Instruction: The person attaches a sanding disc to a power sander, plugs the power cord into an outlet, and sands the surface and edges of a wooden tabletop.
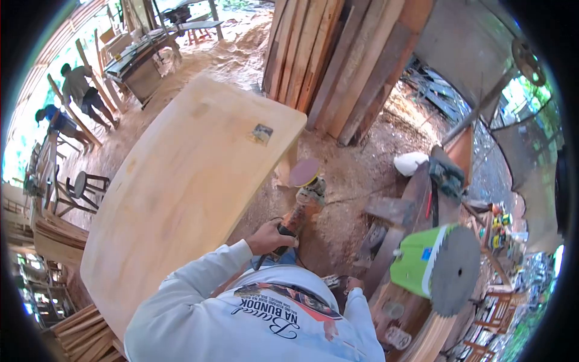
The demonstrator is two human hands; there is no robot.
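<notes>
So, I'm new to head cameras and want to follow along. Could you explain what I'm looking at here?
There is no robot: one camera, worn on a person's head, looks forward and down at their own two hands. The pale sleeves belong to that person. The left hand grips a power tool with a round pinkish disc at its far end. The right hand is low by the waist; whether it holds anything is unclear. At the left is a large wooden slab with a small dark patch on its face. At the right are a green container and a round toothed blade.
</notes>
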